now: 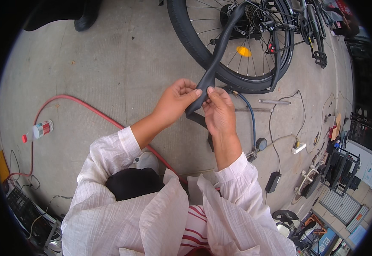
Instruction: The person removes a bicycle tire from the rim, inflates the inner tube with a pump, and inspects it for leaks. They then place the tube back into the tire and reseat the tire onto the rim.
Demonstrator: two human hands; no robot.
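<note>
A black bicycle inner tube (221, 53) stretches from the bicycle's wheel hub area down to my hands. My left hand (173, 102) pinches it between thumb and fingers from the left. From the right, my right hand (220, 112) grips the same stretch, its thumb pressed on the tube close to the left thumb. Below the hands the tube folds back and hangs down partly behind my right wrist. Beyond them lies a bicycle rear wheel (185, 36) with a black tyre, a sprocket cluster and an orange reflector (244, 51).
A blue hose (253, 117) leads to a round gauge (261, 144) on my right. Farther right lie a white power strip (299, 148) and a black adapter (273, 182). A red hose (83, 109) and a bottle (43, 129) are at left. A dark shoe (86, 21) stands at far left.
</note>
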